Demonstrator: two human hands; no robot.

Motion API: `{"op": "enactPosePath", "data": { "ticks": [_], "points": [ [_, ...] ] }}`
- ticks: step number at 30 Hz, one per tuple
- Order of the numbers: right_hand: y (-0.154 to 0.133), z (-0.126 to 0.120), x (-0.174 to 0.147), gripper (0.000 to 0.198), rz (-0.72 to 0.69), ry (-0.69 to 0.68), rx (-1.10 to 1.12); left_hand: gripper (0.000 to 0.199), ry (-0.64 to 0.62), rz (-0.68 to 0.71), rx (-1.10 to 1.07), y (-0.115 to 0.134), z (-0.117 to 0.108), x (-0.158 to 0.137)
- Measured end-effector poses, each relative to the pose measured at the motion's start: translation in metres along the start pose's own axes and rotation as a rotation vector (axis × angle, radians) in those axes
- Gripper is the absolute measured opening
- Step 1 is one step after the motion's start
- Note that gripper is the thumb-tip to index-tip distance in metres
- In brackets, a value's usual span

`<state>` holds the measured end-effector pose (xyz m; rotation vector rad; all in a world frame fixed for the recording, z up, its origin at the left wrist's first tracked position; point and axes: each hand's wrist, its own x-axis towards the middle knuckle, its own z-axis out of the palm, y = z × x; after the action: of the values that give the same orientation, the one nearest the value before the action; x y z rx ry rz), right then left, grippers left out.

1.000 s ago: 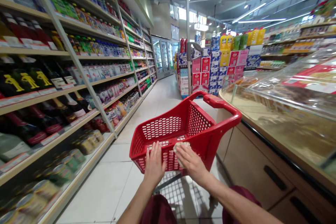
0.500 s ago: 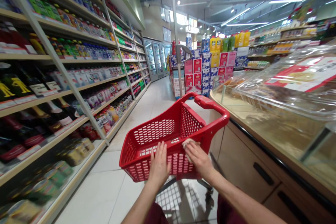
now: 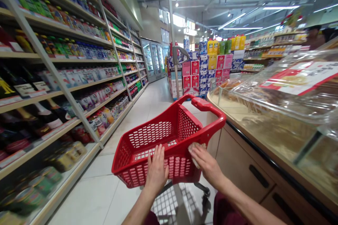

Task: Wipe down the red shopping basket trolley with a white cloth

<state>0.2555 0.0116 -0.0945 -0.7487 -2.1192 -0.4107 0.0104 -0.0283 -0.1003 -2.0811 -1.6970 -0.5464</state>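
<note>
In front of me stands a red plastic shopping cart point(image 3: 148, 134), its basket walls full of holes and nothing lying in it. My left hand point(image 3: 156, 168) rests flat against the near side wall, fingers stretched up to the rim. On the same side, close to the handle end, my right hand point(image 3: 204, 163) presses a crumpled whitish cloth point(image 3: 194, 149) against the cart. The fingers of that hand bend over the cloth and hide part of it. The cart's red handle point(image 3: 207, 107) is untouched.
Drink shelves point(image 3: 87, 59) line the left side. On the right is a wooden counter point(image 3: 237, 154) with clear plastic food boxes point(image 3: 298, 88). Stacked cartons point(image 3: 194, 72) stand ahead beyond a metal pole point(image 3: 174, 42). Fridges point(image 3: 154, 59) are at the back, and white floor tiles point(image 3: 102, 186) lie below.
My right hand has slid the cloth a little along the cart's side toward the handle end. The left hand stays on the wall. The view has shifted slightly right.
</note>
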Motion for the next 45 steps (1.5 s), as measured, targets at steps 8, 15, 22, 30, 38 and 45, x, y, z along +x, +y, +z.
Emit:
{"op": "enactPosePath", "data": {
  "ticks": [8, 15, 22, 30, 38, 45],
  "points": [
    [0.047, -0.03, 0.058, 0.037, 0.223, 0.15, -0.23, 0.068, 0.042, -0.009, -0.006, 0.007, 0.007, 0.003],
    [0.065, -0.044, 0.062, 0.031, 0.128, 0.041, -0.308, 0.068, 0.082, 0.018, 0.044, 0.008, 0.007, 0.0],
    [0.066, -0.044, 0.059, 0.035, 0.149, 0.008, -0.306, 0.069, 0.086, -0.027, 0.042, 0.01, 0.008, 0.0],
    [0.061, -0.037, 0.062, 0.034, 0.283, 0.099, -0.299, 0.071, 0.068, -0.019, 0.041, 0.013, 0.007, 0.0],
    [0.045, -0.027, 0.058, 0.043, 0.218, 0.059, -0.195, 0.07, 0.04, 0.001, 0.001, 0.014, 0.007, 0.0],
    [0.045, -0.024, 0.054, 0.044, 0.105, -0.024, -0.233, 0.07, 0.038, -0.008, -0.014, 0.019, 0.011, 0.002]
  ]
}}
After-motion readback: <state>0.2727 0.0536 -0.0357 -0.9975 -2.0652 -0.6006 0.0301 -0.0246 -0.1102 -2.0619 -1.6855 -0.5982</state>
